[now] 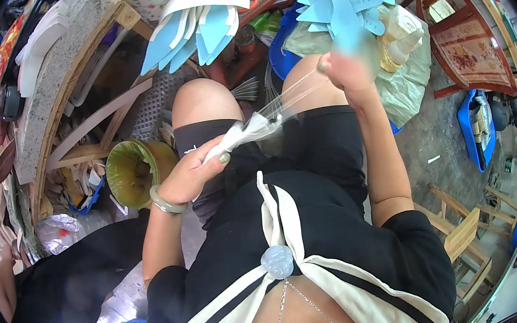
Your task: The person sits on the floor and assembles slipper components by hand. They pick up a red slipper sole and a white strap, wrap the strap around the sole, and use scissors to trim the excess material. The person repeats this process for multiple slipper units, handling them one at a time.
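My left hand (pixel 189 169), with a bangle on its wrist, is closed round a gathered bundle of thin white strips (pixel 248 131) above my lap. Clear, shiny strands (pixel 301 90) run taut from that bundle up to my right hand (pixel 348 73). The fingers of the right hand are pinched on the strands, and its far side is smeared. Just beyond it lies a pile of light-blue cut pieces (pixel 343 5) with pointed and rounded ends. Further left, light-blue pieces with white edging (pixel 193 32) hang over the bench edge under a white band.
A yellow-green bin (pixel 138 169) stands by my left knee. A pale green bag (pixel 403 91) with a bottle (pixel 401 40) on it sits beyond my right knee. A wooden chair (pixel 464 33), a blue tray (pixel 477 130) and wooden stools (pixel 470 226) are right. Another person's dark clothing (pixel 80 277) shows at left.
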The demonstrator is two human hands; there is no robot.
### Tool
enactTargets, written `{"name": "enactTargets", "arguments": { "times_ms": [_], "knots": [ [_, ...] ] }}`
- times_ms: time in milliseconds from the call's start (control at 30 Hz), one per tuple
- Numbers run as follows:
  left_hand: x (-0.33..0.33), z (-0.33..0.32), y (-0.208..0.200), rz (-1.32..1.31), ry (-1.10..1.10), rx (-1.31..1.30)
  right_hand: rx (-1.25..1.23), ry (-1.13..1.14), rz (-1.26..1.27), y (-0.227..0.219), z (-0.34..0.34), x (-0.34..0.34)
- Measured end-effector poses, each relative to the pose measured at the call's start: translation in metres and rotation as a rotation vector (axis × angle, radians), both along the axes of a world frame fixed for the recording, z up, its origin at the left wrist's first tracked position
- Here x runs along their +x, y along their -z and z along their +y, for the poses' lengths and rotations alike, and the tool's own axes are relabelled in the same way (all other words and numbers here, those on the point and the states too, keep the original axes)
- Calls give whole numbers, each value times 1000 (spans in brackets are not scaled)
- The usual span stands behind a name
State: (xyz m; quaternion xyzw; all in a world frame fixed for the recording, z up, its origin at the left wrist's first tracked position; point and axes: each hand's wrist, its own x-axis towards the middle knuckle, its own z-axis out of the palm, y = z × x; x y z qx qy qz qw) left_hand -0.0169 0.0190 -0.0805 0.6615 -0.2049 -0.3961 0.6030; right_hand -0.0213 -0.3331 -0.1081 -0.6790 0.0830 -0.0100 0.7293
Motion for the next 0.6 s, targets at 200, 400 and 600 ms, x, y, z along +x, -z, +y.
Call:
{"name": "enactTargets", "arguments": {
  "times_ms": [200,400,600],
  "knots": [
    [-13,10,11,503,-179,-555,745,361,-185,41,-36,45],
    [0,8,26,355,-444,-485,113,431,-198,12,-52,36],
    [-7,-18,62,361,-516,-375,-175,477,17,19,-79,26]
  ]
}}
